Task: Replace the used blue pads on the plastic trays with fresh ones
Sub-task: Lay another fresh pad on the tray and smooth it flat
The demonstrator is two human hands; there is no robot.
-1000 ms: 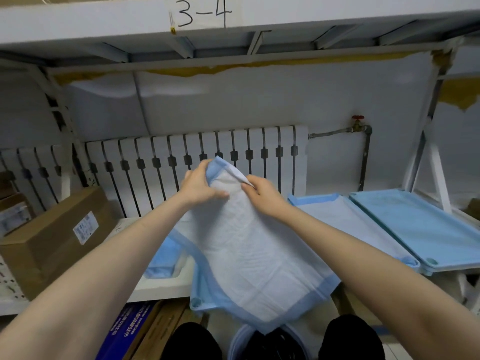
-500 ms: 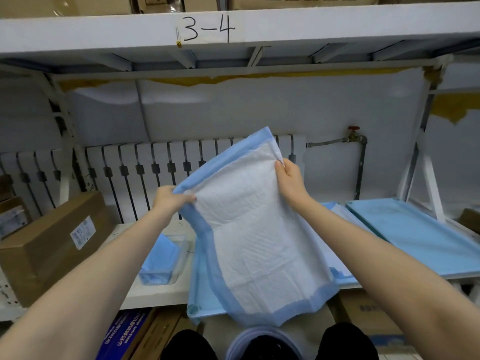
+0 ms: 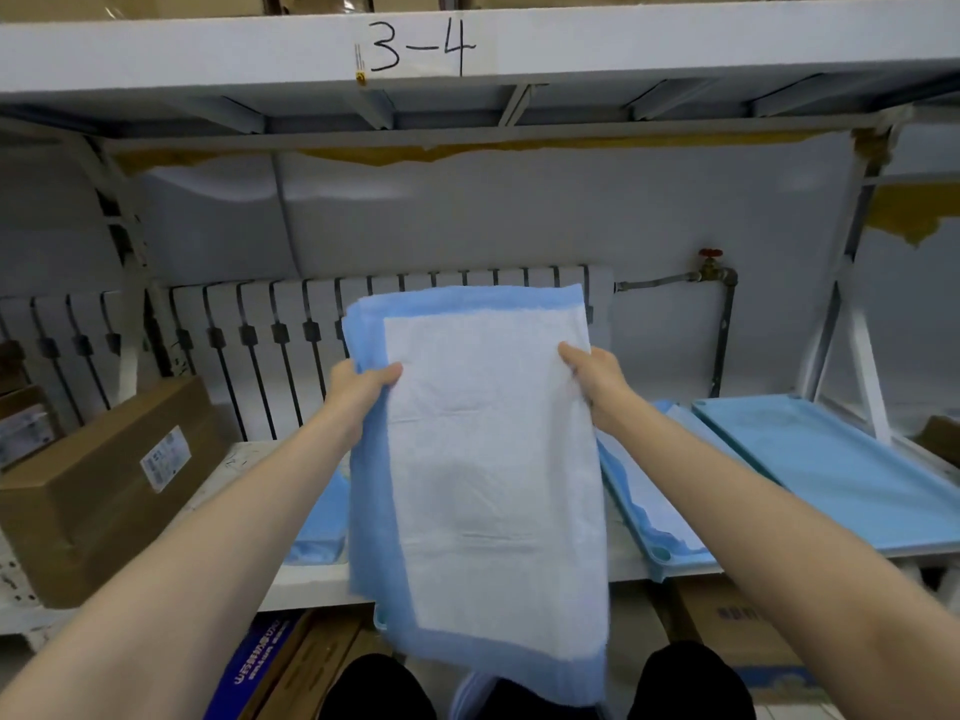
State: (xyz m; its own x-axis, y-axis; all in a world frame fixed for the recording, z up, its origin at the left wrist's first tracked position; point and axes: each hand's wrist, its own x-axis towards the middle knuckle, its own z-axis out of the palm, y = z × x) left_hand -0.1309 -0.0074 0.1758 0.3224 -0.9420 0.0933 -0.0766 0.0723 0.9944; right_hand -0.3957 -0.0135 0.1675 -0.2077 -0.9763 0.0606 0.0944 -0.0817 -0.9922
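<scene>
Fingers [image 3: 387, 371]: left hand [image 3: 358, 392] pinches pad [image 3: 493, 459] at its left edge, thumb on front, the rest hidden behind | right hand [image 3: 597, 381] pinches the right edge likewise | pad unfolded, hanging upright before the shelf [image 3: 311, 587], on no tray | tray [image 3: 662, 556] at right already padded | I judge this laying pending, task roughly midway.

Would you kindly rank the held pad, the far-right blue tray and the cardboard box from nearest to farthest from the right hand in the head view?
1. Held pad: gripped by the right hand at its right edge.
2. Far-right blue tray: off to the right.
3. Cardboard box: far off to the left.
</scene>
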